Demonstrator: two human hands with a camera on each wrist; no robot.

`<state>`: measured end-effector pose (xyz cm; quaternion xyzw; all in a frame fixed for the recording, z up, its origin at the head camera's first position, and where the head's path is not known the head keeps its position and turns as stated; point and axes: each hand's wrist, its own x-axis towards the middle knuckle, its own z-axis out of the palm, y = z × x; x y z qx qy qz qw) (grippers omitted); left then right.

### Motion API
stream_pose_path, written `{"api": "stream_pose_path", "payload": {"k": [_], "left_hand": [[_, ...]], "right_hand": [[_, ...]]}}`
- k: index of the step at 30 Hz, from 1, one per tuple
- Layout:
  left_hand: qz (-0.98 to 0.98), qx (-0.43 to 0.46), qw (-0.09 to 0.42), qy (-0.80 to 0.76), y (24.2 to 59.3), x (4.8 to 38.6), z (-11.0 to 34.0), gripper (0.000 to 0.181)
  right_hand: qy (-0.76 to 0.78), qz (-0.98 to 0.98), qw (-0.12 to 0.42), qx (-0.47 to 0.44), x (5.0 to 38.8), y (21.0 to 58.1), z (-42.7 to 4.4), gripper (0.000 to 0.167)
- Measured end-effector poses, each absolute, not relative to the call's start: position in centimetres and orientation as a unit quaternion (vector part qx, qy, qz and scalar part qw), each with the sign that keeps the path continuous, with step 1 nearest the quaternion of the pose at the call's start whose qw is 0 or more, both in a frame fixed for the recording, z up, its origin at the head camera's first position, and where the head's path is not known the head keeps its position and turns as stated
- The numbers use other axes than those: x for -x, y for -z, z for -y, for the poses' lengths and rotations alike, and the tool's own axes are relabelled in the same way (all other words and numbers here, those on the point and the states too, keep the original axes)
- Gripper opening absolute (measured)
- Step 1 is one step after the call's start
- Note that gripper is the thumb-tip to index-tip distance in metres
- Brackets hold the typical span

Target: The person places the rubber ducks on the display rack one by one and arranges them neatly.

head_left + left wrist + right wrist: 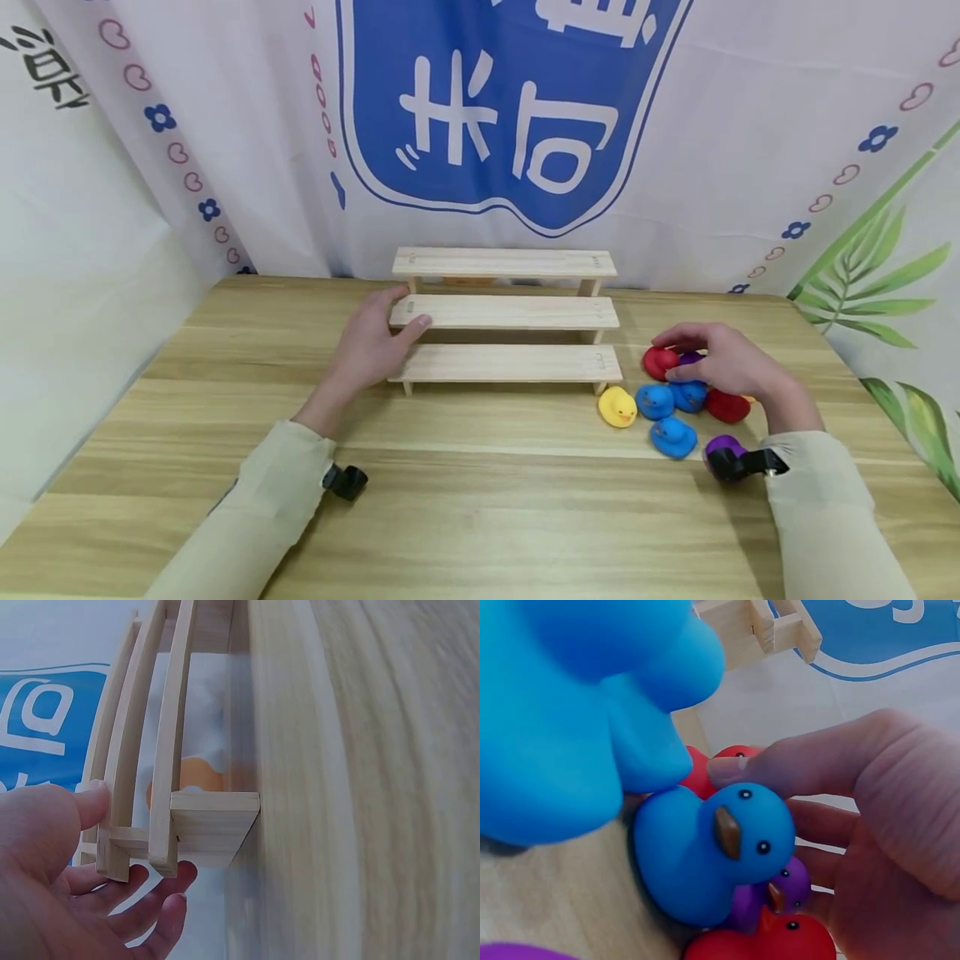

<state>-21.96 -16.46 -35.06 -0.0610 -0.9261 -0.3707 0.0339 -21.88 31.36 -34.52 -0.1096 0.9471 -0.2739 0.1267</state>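
A three-step wooden shelf (504, 312) stands on the table. My left hand (372, 340) grips its left end, thumb on the middle board (127, 750), fingers underneath. At the right, my right hand (723, 360) reaches over a group of rubber ducks, its thumb and fingers around the rear red duck (658, 363); the thumb touches that duck in the right wrist view, where a blue duck (712, 847) partly covers it. A purple duck (692, 358) lies beside it, partly behind the hand. Another red duck (727, 407) lies below the palm.
A yellow duck (617, 407) sits by the shelf's right front leg. Several blue ducks, one nearer the front (673, 437), lie right of it. A purple duck (722, 450) is partly under the right wrist camera. A printed curtain (262, 167) hangs behind the table (480, 517).
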Motion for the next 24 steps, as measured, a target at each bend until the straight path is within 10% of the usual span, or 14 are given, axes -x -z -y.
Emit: {"api": "stream_pose_path", "payload": {"k": [24], "left_hand": [[0.926, 0.056, 0.043, 0.370, 35.3, 21.7, 16.5, 0.068]], "right_hand": [[0.263, -0.956, 0.088, 0.091, 22.2, 34.6, -30.3, 0.044]]}}
